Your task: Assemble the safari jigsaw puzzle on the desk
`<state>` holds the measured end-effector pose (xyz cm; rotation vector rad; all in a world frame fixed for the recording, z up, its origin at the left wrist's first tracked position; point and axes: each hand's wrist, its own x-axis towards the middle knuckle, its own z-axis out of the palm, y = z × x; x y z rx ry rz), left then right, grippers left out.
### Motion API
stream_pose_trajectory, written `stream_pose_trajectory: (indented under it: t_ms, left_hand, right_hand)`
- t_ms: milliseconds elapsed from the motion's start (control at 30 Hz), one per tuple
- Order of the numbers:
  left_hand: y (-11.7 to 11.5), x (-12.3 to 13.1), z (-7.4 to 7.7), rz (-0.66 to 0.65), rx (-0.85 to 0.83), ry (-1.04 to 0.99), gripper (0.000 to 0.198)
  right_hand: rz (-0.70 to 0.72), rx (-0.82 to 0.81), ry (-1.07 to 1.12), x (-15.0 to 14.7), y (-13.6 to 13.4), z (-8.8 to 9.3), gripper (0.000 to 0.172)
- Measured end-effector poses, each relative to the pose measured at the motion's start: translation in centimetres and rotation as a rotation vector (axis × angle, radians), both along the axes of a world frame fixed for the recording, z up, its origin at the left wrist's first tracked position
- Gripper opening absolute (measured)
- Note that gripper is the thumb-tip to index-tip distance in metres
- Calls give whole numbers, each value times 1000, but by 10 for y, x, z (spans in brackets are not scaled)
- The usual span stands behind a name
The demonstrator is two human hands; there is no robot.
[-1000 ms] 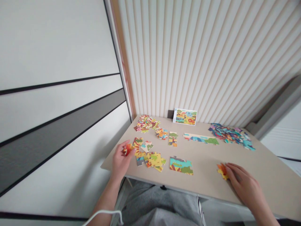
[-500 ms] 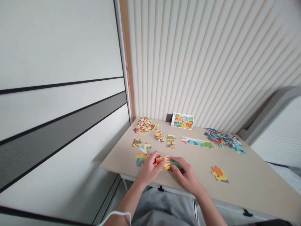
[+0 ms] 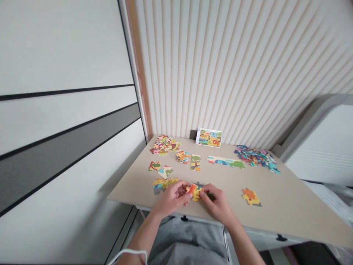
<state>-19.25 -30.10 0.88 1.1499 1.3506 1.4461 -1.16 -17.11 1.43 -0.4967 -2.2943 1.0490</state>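
Both of my hands meet near the front edge of the beige table (image 3: 278,209). My left hand (image 3: 171,198) and my right hand (image 3: 217,203) pinch a small orange and yellow puzzle piece (image 3: 194,191) between their fingertips. The right hand covers most of a joined teal and green section. Just left of my left hand lies a small cluster of yellow pieces (image 3: 162,183). An orange and yellow joined piece (image 3: 250,197) lies alone to the right of my right hand.
A reference picture card (image 3: 209,137) leans on the ribbed wall at the back. Piles of loose pieces lie at the back left (image 3: 164,144) and back right (image 3: 256,158). A joined strip (image 3: 225,162) and a few small groups (image 3: 195,162) sit mid-table.
My left hand carried its red-orange piece from the table's left edge to the centre. My right hand left the orange piece at the right and came over to join it.
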Motion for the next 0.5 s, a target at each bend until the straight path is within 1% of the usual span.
stream_pose_trajectory:
  t_ms: [67,133,333,500]
  left_hand:
    - [1,-1,0,-7,40,-40,39]
    - [1,-2,-1,3,55,-59,40]
    - [3,-3,-4,79,49,-41,43]
    - [2,-5,-7,82,65,-20,39]
  right_hand:
    - [-67,-31,5,0,2,-2,31]
    - [-96,-42,5,0,2,-3,36]
    - [-99,-22,-4,-1,0,-1,40]
    - [-70,7,-27,-1,0,-1,42]
